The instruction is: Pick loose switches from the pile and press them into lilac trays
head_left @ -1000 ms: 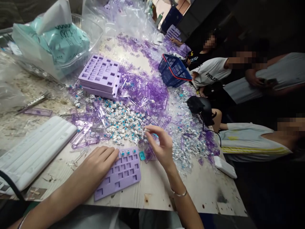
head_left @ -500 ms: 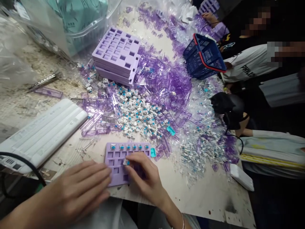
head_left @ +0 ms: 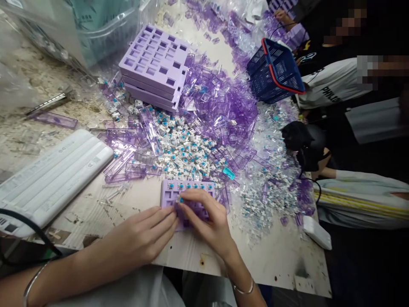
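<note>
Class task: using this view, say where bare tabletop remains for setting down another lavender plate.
Bare board lies right of the right hand, below the scattered pieces and near the white block. A smaller patch, with a few clear bits, sits between the white ribbed pad and the left hand. The switch pile is crowded.

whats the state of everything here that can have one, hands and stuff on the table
left hand: open, fingertips at the plate's near edge
right hand: pinching a blue-topped switch at the plate
lilac switch plate: flat, top row filled, rest partly hidden by the hands
stacked lilac plates: piled, top plate's sockets empty
blue basket: tilted, red rim
loose switches: heaped
</note>
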`<action>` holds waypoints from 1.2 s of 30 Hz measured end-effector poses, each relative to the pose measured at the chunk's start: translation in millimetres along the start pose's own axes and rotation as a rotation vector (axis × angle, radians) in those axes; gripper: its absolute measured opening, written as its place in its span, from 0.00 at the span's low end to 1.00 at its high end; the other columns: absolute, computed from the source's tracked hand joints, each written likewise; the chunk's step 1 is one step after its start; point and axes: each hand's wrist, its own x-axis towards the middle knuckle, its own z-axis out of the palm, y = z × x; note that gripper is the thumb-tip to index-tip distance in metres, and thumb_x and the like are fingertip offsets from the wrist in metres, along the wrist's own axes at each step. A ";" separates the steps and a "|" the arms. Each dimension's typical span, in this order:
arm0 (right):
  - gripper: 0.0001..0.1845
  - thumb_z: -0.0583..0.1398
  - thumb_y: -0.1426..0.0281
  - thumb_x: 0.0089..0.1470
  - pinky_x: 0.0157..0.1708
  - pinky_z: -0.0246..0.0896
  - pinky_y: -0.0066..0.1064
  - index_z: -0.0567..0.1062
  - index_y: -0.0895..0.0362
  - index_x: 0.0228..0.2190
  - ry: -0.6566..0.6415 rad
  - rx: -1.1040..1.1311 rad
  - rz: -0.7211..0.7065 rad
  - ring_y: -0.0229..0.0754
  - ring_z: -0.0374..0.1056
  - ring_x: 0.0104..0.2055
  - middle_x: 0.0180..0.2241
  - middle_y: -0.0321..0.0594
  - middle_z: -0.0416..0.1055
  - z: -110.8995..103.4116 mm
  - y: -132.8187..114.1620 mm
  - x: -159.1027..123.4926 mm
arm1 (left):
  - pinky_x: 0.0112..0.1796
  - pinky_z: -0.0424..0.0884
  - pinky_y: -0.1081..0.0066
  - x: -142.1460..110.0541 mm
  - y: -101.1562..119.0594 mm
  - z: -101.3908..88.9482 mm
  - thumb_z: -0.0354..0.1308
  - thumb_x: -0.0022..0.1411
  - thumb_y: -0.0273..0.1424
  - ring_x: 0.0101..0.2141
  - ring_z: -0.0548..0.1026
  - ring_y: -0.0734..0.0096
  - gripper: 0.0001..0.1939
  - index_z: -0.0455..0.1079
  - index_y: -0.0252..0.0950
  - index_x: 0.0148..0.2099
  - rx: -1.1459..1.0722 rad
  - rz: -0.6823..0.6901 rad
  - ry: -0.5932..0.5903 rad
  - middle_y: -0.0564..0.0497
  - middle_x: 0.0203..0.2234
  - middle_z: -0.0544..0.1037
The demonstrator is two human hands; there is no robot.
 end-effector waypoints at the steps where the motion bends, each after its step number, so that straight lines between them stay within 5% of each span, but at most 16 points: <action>1: 0.12 0.59 0.77 0.59 0.44 0.69 0.34 0.72 0.52 0.44 -0.008 -0.010 -0.022 0.40 0.71 0.43 0.40 0.40 0.73 2.5 -0.4 2.9 | 0.50 0.68 0.65 2.2 -0.8 0.1 0.41 0.68 0.20 0.47 0.74 0.65 0.18 0.70 0.26 0.51 0.019 0.022 0.006 0.44 0.46 0.77; 8: 0.08 0.62 0.76 0.57 0.33 0.62 0.32 0.76 0.54 0.39 -0.008 -0.056 -0.002 0.37 0.62 0.34 0.35 0.37 0.62 14.4 5.7 12.7 | 0.47 0.71 0.64 7.3 -4.5 1.4 0.48 0.66 0.23 0.42 0.75 0.62 0.12 0.72 0.27 0.46 0.066 0.117 -0.021 0.44 0.39 0.78; 22: 0.05 0.56 0.75 0.62 0.41 0.60 0.35 0.72 0.55 0.38 -0.204 -0.206 -0.079 0.41 0.63 0.40 0.37 0.40 0.69 3.6 -2.3 21.8 | 0.48 0.71 0.65 5.5 -1.4 -4.4 0.47 0.65 0.23 0.44 0.75 0.61 0.15 0.72 0.25 0.49 0.119 0.125 -0.019 0.42 0.43 0.78; 29: 0.09 0.54 0.75 0.64 0.33 0.49 0.33 0.69 0.57 0.30 -0.432 -0.383 -0.059 0.39 0.58 0.33 0.30 0.36 0.67 -5.8 -16.6 39.9 | 0.48 0.71 0.64 5.6 -1.1 -5.1 0.48 0.65 0.23 0.44 0.76 0.61 0.15 0.71 0.23 0.50 0.121 0.128 -0.025 0.39 0.44 0.78; 36: 0.13 0.52 0.81 0.60 0.32 0.42 0.34 0.69 0.57 0.27 -0.453 -0.501 -0.084 0.38 0.54 0.28 0.26 0.35 0.66 -3.3 -20.5 42.3 | 0.50 0.69 0.64 4.8 0.1 -2.7 0.49 0.64 0.23 0.45 0.75 0.59 0.16 0.71 0.23 0.50 0.111 0.119 -0.014 0.39 0.45 0.78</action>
